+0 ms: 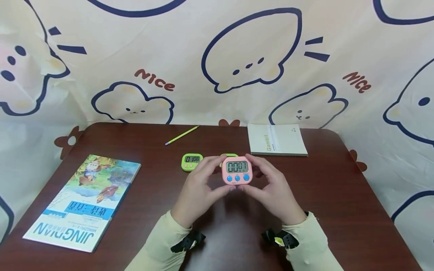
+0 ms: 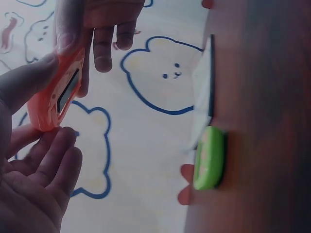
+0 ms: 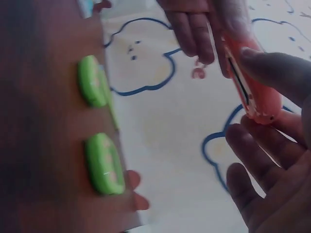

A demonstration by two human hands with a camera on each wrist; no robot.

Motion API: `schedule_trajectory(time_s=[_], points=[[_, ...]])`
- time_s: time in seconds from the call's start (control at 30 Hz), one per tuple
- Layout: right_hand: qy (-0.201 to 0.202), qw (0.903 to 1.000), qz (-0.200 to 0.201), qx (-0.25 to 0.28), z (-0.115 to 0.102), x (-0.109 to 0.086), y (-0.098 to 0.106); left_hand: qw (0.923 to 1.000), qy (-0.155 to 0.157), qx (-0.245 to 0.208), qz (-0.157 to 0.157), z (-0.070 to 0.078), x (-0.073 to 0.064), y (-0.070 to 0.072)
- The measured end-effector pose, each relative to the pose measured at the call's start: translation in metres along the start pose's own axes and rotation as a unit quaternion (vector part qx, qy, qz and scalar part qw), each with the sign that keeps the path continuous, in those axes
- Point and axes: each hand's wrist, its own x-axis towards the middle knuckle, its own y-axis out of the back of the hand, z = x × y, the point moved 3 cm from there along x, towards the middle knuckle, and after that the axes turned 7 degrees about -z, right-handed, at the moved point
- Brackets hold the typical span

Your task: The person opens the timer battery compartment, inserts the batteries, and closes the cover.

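Observation:
A pink digital timer (image 1: 237, 170) with three blue buttons is held up above the table, its screen facing the head camera. My left hand (image 1: 202, 188) pinches its left side between thumb and fingers, and my right hand (image 1: 274, 190) pinches the right side the same way. In the left wrist view the timer (image 2: 57, 92) is seen edge-on between both hands. One green timer (image 1: 192, 162) lies on the table just left of the hands. Behind the pink one, a second green timer (image 1: 229, 155) is mostly hidden; the right wrist view shows both green timers (image 3: 104, 164).
On the brown table (image 1: 339, 195), a picture-covered book (image 1: 84, 199) lies at the left. A yellow-green pencil (image 1: 182, 135) is near the back edge. A pale notebook (image 1: 278, 140) sits at the back right. Behind hangs a patterned cloth (image 1: 190, 45).

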Motion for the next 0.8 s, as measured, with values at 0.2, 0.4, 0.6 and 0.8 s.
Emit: schedule_trajectory(time_s=[0.2,0.4,0.6,0.8], points=[[-0.043,0.9988,0.001,-0.024,0.019,-0.007,-0.004,0.9989,0.044,-0.009,-0.011,-0.015,0.004,-0.021],[-0.091,0.9955,-0.013,-0.026,0.046,-0.016,0.001,0.9973,0.063,-0.021,-0.031,-0.023,0.008,-0.047],[-0.125,0.9918,-0.029,-0.004,0.072,-0.014,0.009,0.9965,0.069,-0.044,-0.016,-0.03,0.016,-0.072],[-0.142,0.9896,-0.023,0.005,0.089,-0.012,0.017,0.9937,0.094,-0.061,-0.011,-0.033,0.025,-0.092]])
